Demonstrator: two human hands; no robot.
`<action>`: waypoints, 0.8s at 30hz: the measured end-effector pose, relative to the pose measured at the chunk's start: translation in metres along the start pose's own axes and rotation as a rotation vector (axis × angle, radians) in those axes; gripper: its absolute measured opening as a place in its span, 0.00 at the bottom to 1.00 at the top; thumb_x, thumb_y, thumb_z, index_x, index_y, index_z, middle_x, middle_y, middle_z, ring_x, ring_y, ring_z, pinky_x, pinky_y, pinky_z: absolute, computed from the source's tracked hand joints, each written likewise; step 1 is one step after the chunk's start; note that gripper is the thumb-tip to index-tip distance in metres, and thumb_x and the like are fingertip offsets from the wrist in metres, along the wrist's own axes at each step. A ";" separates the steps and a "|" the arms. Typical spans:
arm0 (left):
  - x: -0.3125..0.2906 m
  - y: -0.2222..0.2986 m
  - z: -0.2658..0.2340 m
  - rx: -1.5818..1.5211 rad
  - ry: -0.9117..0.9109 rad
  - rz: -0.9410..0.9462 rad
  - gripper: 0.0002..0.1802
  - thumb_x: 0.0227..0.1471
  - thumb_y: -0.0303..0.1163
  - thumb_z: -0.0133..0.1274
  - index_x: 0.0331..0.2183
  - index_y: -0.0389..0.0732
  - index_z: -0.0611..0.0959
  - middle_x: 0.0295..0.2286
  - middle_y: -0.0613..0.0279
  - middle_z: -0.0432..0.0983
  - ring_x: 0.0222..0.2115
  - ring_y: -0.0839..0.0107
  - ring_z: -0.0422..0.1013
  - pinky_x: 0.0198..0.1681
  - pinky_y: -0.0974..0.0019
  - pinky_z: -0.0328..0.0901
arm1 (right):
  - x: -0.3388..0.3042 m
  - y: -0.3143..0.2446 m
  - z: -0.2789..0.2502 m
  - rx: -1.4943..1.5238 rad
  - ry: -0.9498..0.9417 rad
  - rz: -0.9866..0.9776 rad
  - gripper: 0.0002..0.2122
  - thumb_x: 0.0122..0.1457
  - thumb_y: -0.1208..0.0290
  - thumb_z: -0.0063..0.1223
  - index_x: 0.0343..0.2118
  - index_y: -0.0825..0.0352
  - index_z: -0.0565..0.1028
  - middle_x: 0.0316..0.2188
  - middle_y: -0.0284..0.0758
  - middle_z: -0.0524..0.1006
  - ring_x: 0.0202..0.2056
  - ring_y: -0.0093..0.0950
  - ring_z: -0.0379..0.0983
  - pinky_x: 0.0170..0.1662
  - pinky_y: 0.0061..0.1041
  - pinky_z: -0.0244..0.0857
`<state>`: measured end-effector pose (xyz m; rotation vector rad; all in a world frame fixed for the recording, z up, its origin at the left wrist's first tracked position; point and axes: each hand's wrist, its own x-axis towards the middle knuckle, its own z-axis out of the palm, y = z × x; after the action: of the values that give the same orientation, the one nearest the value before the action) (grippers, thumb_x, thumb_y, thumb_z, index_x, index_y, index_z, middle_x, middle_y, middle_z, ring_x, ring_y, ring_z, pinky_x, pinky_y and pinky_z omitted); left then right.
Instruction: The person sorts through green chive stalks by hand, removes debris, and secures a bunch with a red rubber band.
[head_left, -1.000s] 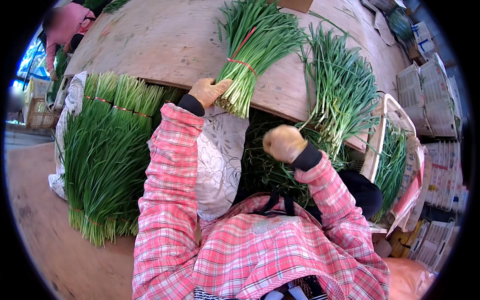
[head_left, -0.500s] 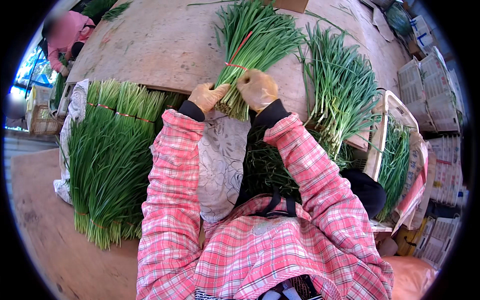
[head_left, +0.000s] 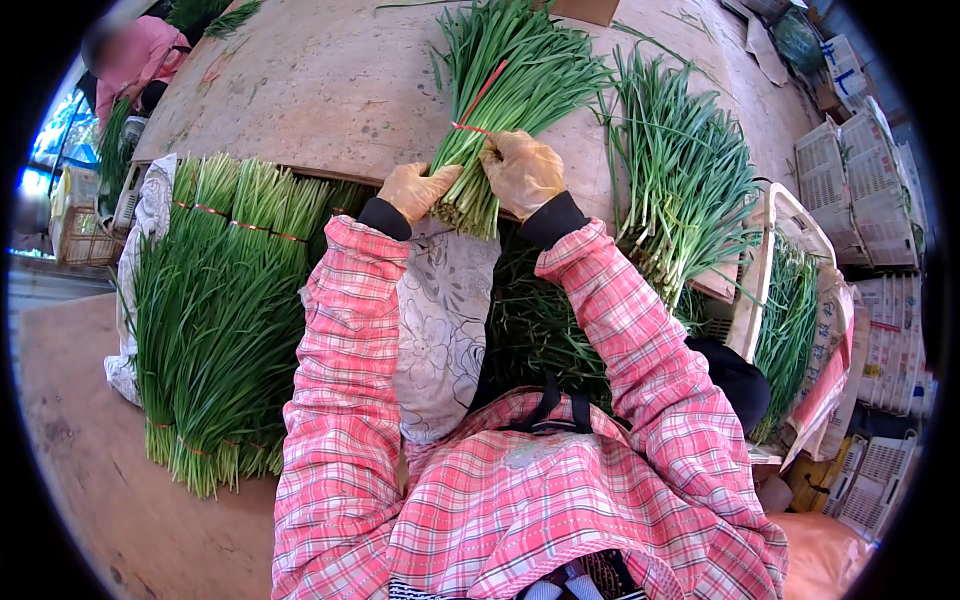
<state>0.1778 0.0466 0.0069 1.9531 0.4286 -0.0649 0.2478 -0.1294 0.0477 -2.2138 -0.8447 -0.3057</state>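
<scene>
A bundle of garlic chives (head_left: 520, 70) lies on the board in front of me, its pale cut stems toward me. A thin red tie (head_left: 471, 128) runs around it, and one loose red length lies up along the leaves. My gloved left hand (head_left: 415, 192) is closed around the left side of the stem ends. At the right end of the tie, the curled fingers of my gloved right hand (head_left: 526, 172) pinch it against the stems; the fingertips are partly hidden. Right of the bundle lies a heap of untied chives (head_left: 685, 165).
Tied chive bundles (head_left: 215, 320) are stacked at my left beside a white cloth (head_left: 140, 270). A pale crate (head_left: 752, 290) with chives stands at right, with more crates (head_left: 830, 180) behind. A person in pink (head_left: 145, 55) works at far left. A cardboard box (head_left: 585, 9) sits at the top.
My right hand has turned from a rounded fist to a flatter pose and shifted slightly right and up. My left hand and the bundle stay nearly in place.
</scene>
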 end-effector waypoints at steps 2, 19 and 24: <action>0.001 0.000 0.000 0.028 0.009 -0.017 0.29 0.46 0.52 0.54 0.32 0.31 0.80 0.25 0.56 0.77 0.26 0.72 0.70 0.30 0.68 0.64 | 0.002 0.003 0.001 -0.031 0.055 -0.008 0.06 0.47 0.67 0.51 0.25 0.64 0.75 0.25 0.41 0.75 0.27 0.41 0.73 0.30 0.37 0.66; -0.007 0.003 -0.003 -0.030 -0.063 0.093 0.36 0.45 0.59 0.53 0.35 0.29 0.79 0.27 0.56 0.76 0.29 0.71 0.69 0.33 0.67 0.64 | -0.022 -0.005 -0.052 0.102 -0.206 0.090 0.09 0.44 0.69 0.56 0.30 0.65 0.78 0.23 0.39 0.76 0.28 0.35 0.74 0.32 0.29 0.66; -0.006 0.001 -0.003 -0.127 -0.098 0.040 0.30 0.45 0.51 0.56 0.36 0.30 0.78 0.29 0.56 0.76 0.30 0.72 0.70 0.35 0.68 0.64 | -0.020 -0.007 -0.012 0.134 -0.061 -0.011 0.10 0.44 0.68 0.56 0.31 0.64 0.77 0.25 0.39 0.74 0.27 0.37 0.73 0.31 0.32 0.66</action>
<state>0.1719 0.0475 0.0104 1.8240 0.3212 -0.1048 0.2285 -0.1437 0.0515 -2.1039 -0.8845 -0.1816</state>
